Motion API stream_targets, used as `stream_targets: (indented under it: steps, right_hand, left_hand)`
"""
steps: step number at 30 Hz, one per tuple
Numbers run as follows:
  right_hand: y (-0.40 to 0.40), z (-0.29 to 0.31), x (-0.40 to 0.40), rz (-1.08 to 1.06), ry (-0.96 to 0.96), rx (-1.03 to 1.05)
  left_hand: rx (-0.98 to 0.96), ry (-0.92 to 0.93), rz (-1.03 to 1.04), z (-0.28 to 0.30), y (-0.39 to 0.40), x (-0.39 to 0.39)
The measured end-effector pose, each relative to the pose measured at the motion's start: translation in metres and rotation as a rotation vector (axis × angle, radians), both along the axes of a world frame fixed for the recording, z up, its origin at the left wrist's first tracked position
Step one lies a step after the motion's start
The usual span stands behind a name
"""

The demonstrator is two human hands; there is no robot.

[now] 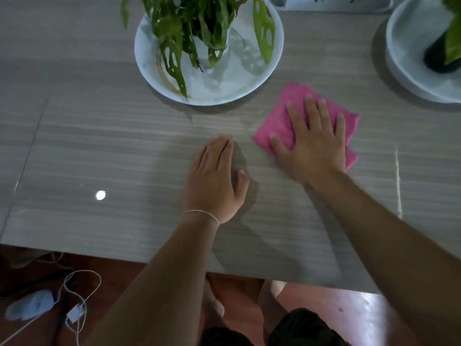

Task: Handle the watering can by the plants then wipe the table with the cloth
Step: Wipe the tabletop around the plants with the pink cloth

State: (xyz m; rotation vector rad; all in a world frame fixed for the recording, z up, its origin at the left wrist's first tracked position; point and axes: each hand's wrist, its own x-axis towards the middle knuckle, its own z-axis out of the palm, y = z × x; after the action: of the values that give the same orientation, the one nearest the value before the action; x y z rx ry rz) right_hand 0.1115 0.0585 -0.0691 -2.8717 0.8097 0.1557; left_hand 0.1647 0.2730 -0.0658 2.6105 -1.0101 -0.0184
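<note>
Head view of a grey, wood-grained counter (99, 146). The right hand (311, 143) lies palm-down on a pink cloth (279, 131), its fingers (309, 108) straight and spread wide, pressing the cloth flat against the counter. The cloth sits just right of centre, near a white dish (224, 91) that holds a green plant (194, 28) with perforated leaves. The left hand (217, 178) rests flat on the bare counter just beside the cloth (not touching it), fingers straight and close together, holding nothing; a thin string bracelet (202, 213) circles its wrist. A second white dish (404, 58) with a dark pot stands at the far right edge. Below the counter's near edge, a white cable (82, 290) lies on the reddish floor (349, 310).
</note>
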Motion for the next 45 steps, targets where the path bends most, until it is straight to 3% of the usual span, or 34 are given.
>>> stream_targets:
  steps: [6,12,31,39,45]
  right_hand:
    - [-0.078,0.004,0.108,-0.053,-0.016,-0.008]
    - [-0.092,0.005,0.128,-0.012,-0.023,0.004]
    - [0.041,-0.008,-0.091,-0.022,-0.061,0.008]
    - [0.036,-0.008,-0.093,0.005,-0.054,0.043]
    - [-0.039,-0.003,-0.122,-0.069,-0.022,0.018]
  left_hand:
    - [0.002,-0.002,-0.007,0.001,-0.002,0.001]
    - [0.009,0.004,-0.016,0.002,-0.001,0.003]
    - [-0.003,0.000,-0.030,0.004,-0.005,0.005]
    - [0.139,-0.012,-0.016,0.009,-0.008,-0.009]
    - [0.249,-0.008,-0.117,0.008,-0.045,-0.049]
